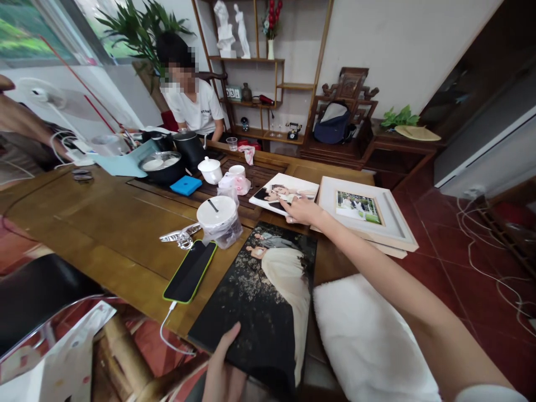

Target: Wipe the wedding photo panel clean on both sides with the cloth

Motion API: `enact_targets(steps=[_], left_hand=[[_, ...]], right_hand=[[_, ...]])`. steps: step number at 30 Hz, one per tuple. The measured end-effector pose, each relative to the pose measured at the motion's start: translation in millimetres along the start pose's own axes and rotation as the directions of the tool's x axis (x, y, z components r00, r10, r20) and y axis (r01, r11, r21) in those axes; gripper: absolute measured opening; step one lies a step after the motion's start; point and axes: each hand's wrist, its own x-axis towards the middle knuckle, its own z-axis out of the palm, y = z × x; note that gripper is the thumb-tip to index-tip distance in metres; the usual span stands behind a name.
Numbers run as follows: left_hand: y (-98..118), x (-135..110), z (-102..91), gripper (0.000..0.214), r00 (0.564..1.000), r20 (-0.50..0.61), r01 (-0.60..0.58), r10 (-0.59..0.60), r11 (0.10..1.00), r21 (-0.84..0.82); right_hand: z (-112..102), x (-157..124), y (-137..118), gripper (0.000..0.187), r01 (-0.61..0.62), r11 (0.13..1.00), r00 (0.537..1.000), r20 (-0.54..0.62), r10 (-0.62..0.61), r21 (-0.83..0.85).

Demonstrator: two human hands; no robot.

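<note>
My left hand (226, 363) grips the lower left edge of a large dark wedding photo panel (268, 290), thumb on its face and the other fingers underneath. The panel shows a couple, with a long white dress, and leans over the table's near edge. My right hand (304, 211) reaches forward with its fingers apart, fingertips on or just over a smaller photo panel (280, 190) lying flat. Just right of that hand is a white-framed photo (364, 209), stacked on another frame. A white fluffy cloth (368, 335) lies below my right forearm.
On the wooden table (96, 218) are a charging phone (190, 272), a lidded cup in plastic (218, 218), a silver metal object (180, 235), a blue pad (186, 185), a white teapot (210, 170) and a black kettle (189, 149). A person (195, 106) sits across the table.
</note>
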Motion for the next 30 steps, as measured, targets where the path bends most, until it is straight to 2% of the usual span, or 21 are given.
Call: enact_targets(steps=[2, 3, 4, 7, 8, 11, 17, 23, 26, 30], left_hand=[[0.3, 2.2, 4.5, 0.059, 0.988, -0.155, 0.008, 0.001, 0.998, 0.058], [-0.1, 2.7, 4.9, 0.061, 0.985, -0.171, 0.006, 0.006, 0.998, 0.068], [-1.1, 2.9, 4.4, 0.064, 0.989, -0.150, -0.004, 0.015, 0.997, 0.072], [-6.8, 2.3, 2.6, 0.077, 0.994, 0.047, -0.097, 0.094, 0.994, 0.046], [-8.9, 2.3, 3.3, 0.076, 0.990, 0.077, -0.122, 0.118, 0.991, 0.046], [-13.9, 4.9, 7.8, 0.069, 0.981, 0.085, -0.177, 0.172, 0.983, 0.054], [-19.4, 17.0, 11.8, 0.065, 0.979, 0.052, -0.200, 0.195, 0.970, 0.135], [-18.2, 25.0, 32.8, 0.070, 0.954, 0.159, -0.290, 0.254, 0.917, 0.275], [-15.1, 36.8, 41.8, 0.062, 0.949, 0.200, -0.299, 0.245, 0.902, 0.311], [-10.0, 59.9, 50.6, 0.058, 0.946, 0.224, -0.302, 0.236, 0.892, 0.337]], right_hand=[[-8.8, -0.1, 8.0, 0.056, 0.008, 1.000, 0.999, -0.032, -0.008, 0.018], [-13.3, -0.4, 12.5, 0.054, 0.012, 1.000, 0.999, -0.046, -0.010, 0.028], [-17.7, -0.8, 16.9, 0.052, 0.014, 0.999, 0.998, -0.059, -0.011, 0.039], [-28.6, -2.5, 27.9, 0.050, 0.020, 0.997, 0.996, -0.093, -0.014, 0.072], [-31.0, -3.1, 30.3, 0.050, 0.022, 0.996, 0.995, -0.102, -0.013, 0.081], [-33.4, -4.7, 32.7, 0.051, 0.023, 0.995, 0.994, -0.112, -0.012, 0.102], [-27.4, -6.8, 30.1, 0.047, 0.003, 0.992, 0.993, -0.117, 0.012, 0.126], [-30.5, -8.3, 42.2, 0.057, -0.014, 0.991, 0.989, -0.147, 0.033, 0.134], [-30.1, -9.0, 49.5, 0.061, -0.076, 0.990, 0.982, -0.161, 0.095, 0.118], [-28.0, -5.9, 51.2, 0.056, -0.166, 0.982, 0.966, -0.187, 0.181, 0.091]])
